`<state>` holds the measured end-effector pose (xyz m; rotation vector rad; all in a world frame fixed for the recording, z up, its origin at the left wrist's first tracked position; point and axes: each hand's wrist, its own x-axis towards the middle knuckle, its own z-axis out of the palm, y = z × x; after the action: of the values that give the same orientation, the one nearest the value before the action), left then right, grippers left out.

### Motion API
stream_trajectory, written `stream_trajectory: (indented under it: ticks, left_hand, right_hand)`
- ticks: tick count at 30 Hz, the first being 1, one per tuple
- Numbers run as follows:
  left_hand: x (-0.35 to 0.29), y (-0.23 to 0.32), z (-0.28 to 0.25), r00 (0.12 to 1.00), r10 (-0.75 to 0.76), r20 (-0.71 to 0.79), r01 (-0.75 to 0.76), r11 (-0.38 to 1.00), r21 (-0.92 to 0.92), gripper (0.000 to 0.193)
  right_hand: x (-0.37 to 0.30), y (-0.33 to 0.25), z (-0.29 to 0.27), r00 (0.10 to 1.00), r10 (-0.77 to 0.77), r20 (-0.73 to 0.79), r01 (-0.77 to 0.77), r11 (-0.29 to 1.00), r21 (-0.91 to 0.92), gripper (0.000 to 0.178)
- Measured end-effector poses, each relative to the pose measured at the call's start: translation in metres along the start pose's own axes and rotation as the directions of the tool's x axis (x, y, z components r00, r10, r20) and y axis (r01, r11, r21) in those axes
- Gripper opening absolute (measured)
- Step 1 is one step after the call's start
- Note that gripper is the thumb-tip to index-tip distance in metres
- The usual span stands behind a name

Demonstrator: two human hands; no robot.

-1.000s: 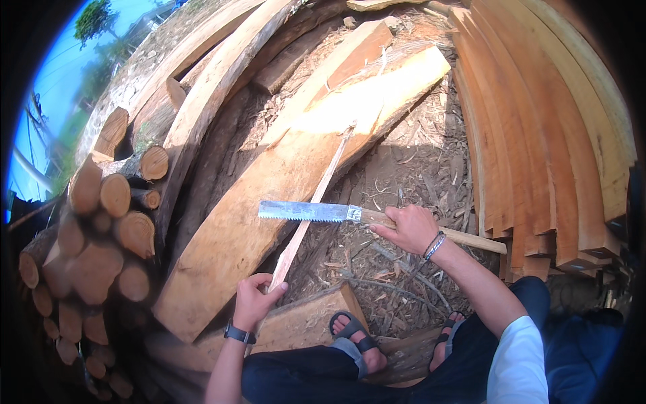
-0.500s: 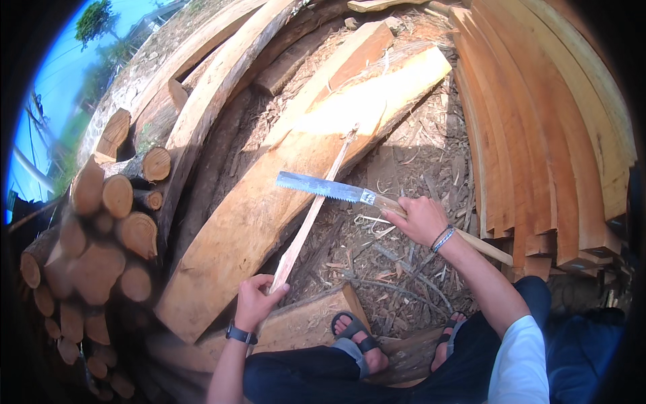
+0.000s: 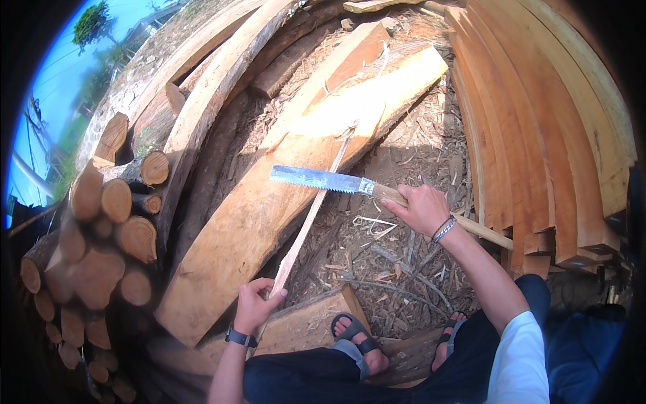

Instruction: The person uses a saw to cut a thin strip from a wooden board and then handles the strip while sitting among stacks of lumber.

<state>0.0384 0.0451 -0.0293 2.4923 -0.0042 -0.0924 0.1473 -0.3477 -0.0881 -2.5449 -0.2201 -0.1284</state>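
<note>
My left hand, with a dark watch at the wrist, is closed around the near end of a long thin wooden stick. The stick slopes away from me, its far part resting over a thick pale plank. My right hand, with a bracelet at the wrist, grips the wooden handle of a hand saw. The saw's blade points left and lies across the stick, toothed edge toward me. Whether the teeth have cut into the stick cannot be made out.
Cut logs are stacked at the left. Long sawn beams stand along the right. Wood chips and twigs cover the ground. A short timber block lies by my sandalled feet.
My right hand and the saw have shifted slightly away from me and a little left. My left hand and the stick have stayed almost in place.
</note>
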Motion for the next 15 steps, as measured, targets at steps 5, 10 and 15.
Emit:
stream_trajectory:
  ticks: [5, 10, 15]
  left_hand:
    - [-0.001, -0.006, -0.002, 0.995, -0.074, 0.068, 0.079, 0.994, -0.071, 0.029]
    - [0.0, -0.014, -0.003, 0.998, -0.047, 0.053, 0.051, 0.995, -0.081, 0.03]
    - [-0.002, -0.004, -0.003, 0.998, 0.05, -0.022, -0.05, 0.998, 0.038, 0.033]
  right_hand:
    - [-0.002, -0.009, 0.003, 0.999, 0.05, -0.003, -0.05, 0.999, 0.015, 0.058]
    - [-0.004, -0.004, 0.006, 0.995, 0.055, -0.088, -0.041, 0.988, 0.152, 0.054]
    - [0.003, -0.002, -0.013, 0.991, 0.128, -0.037, -0.124, 0.988, 0.096, 0.057]
